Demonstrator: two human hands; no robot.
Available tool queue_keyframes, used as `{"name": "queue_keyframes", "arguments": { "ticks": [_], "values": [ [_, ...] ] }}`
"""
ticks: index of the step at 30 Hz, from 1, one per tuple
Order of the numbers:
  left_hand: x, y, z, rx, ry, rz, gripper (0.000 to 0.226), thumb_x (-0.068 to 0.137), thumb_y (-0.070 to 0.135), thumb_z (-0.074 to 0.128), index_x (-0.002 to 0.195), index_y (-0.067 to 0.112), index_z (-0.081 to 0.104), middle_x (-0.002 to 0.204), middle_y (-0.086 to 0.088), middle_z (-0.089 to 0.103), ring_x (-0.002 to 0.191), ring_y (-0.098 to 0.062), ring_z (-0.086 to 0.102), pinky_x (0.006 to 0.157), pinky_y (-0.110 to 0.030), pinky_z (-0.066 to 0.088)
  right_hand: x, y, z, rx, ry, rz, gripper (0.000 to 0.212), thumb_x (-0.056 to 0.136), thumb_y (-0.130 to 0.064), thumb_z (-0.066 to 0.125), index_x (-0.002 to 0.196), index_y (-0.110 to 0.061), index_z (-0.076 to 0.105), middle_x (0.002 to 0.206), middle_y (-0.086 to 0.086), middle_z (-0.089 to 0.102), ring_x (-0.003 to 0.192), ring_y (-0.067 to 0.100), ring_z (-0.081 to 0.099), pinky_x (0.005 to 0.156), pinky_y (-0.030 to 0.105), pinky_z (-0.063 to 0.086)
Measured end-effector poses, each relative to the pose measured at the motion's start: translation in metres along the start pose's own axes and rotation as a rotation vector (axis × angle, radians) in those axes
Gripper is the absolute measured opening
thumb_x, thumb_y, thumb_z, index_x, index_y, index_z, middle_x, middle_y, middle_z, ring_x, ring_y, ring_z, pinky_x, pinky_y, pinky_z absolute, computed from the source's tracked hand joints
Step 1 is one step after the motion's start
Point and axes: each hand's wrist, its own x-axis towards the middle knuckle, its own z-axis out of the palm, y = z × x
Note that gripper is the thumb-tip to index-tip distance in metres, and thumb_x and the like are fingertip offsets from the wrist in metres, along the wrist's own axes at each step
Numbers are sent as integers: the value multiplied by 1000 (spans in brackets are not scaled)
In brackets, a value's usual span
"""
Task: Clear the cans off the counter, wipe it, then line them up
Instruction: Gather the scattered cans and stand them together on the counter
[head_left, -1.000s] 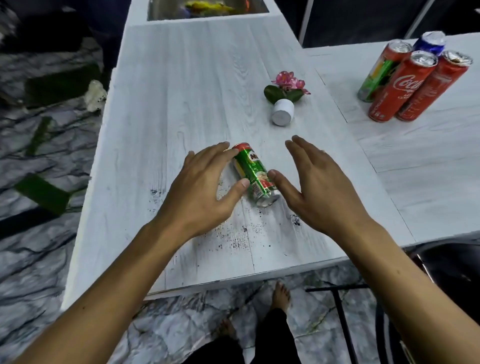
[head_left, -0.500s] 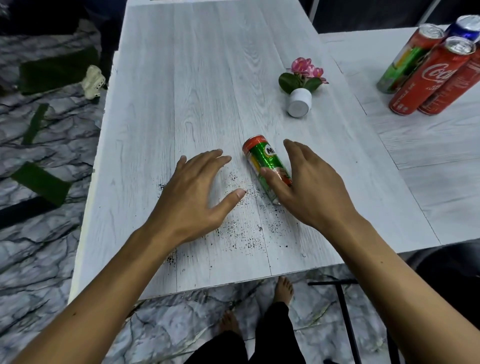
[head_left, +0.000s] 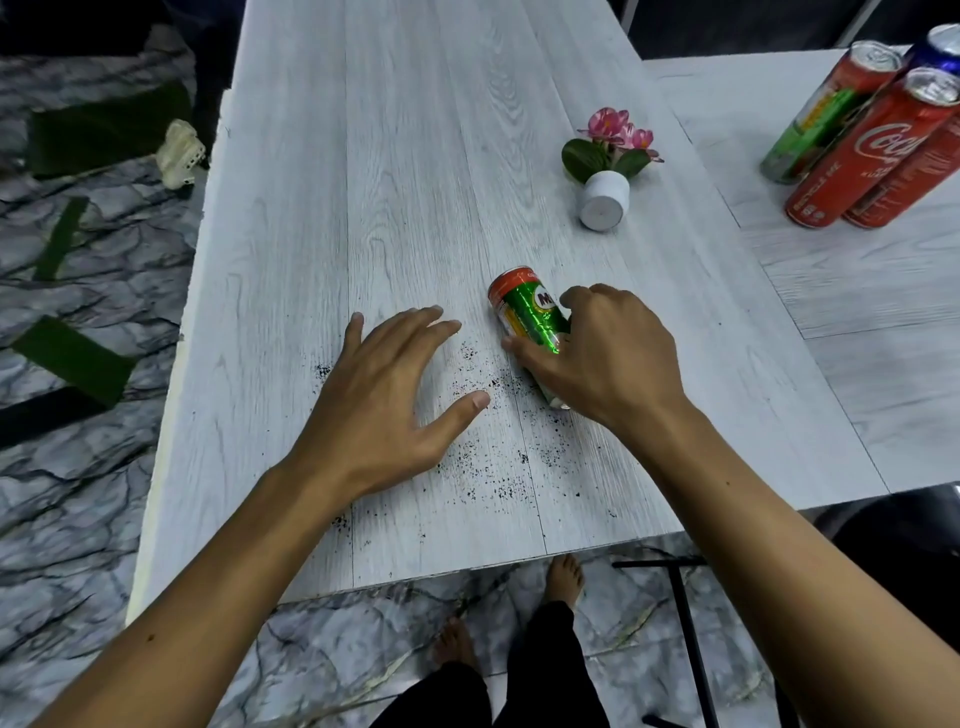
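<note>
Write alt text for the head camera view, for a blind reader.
A person's right hand grips a green can lying on its side on a white counter; the left hand is spread open beside it, near scattered black specks. Four more cans stand on the adjoining table.

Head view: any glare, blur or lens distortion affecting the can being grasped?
Head view: sharp, evenly lit; a glare streak on the green can gripped by the right hand; the left hand shows no motion blur; wide-angle distortion makes the cans at the right edge lean outward.
</note>
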Motion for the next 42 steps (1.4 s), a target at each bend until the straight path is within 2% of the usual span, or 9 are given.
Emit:
{"name": "queue_keyframes", "arguments": {
  "ticks": [6, 12, 14, 18, 25, 29, 33, 36, 42],
  "values": [
    [-3, -1, 3, -14, 6, 11, 78, 91, 73, 46, 154, 26, 42, 164, 5, 36, 153, -13, 27, 128, -49, 6, 3, -5, 2, 6, -44, 73, 55, 77, -71, 68, 90, -19, 62, 81, 0, 56, 74, 22, 51, 49, 26, 24],
    [-6, -2, 5, -39, 21, 15, 78, 90, 72, 48, 154, 27, 41, 164, 6, 34, 153, -9, 23, 125, -28, 3, 10, -4, 3, 71, -72, 89, 49, 74, -61, 72, 95, -17, 67, 81, 2, 60, 71, 22, 56, 49, 25, 28],
    [-6, -2, 5, -46, 32, 19, 78, 90, 72, 49, 154, 28, 41, 164, 7, 34, 151, 0, 16, 123, -25, 3, 9, -3, 4, 91, -71, 86, 49, 74, -61, 72, 95, -17, 68, 80, 1, 61, 70, 20, 56, 49, 25, 28],
    [-5, -4, 7, -68, 59, 21, 78, 89, 71, 50, 154, 30, 40, 164, 9, 33, 128, 30, -9, 116, -29, 9, 6, 0, 4, 135, -44, 80, 48, 74, -62, 72, 91, -18, 67, 74, -3, 58, 63, 11, 51, 49, 25, 29],
    [-3, -6, 6, -44, 2, -2, 80, 89, 76, 45, 155, 31, 37, 165, 11, 31, 152, -6, 21, 122, -28, 8, -8, 7, 1, 288, 70, 23, 49, 77, -64, 72, 98, -20, 69, 85, -3, 67, 72, 14, 60, 58, 26, 45],
    [-1, -4, 6, -57, -1, 0, 80, 89, 76, 46, 155, 32, 37, 165, 12, 31, 150, 1, 18, 122, -28, 8, -15, 11, 0, 369, 132, 3, 53, 76, -62, 73, 107, -19, 70, 92, -3, 71, 74, 12, 60, 59, 24, 45],
    [5, 0, 5, -64, -20, 4, 80, 88, 77, 45, 155, 33, 38, 165, 11, 33, 153, -9, 26, 128, -39, 14, -18, 16, -6, 417, 169, 10, 57, 77, -61, 76, 115, -19, 68, 103, -4, 72, 81, 12, 63, 67, 31, 53],
    [10, 3, 4, -57, -23, 7, 80, 88, 79, 44, 154, 34, 38, 164, 12, 33, 152, -9, 27, 127, -36, 14, -21, 18, -12, 471, 192, 16, 55, 78, -59, 77, 116, -20, 68, 103, -6, 72, 83, 11, 65, 71, 38, 58],
    [23, 12, 4, -48, -18, 35, 77, 89, 78, 45, 153, 36, 38, 163, 13, 35, 150, -7, 28, 126, -37, 16, -24, 25, -25, 565, 255, 29, 54, 79, -52, 81, 118, -18, 68, 104, -7, 72, 86, 10, 66, 72, 39, 59]
  ]
}}
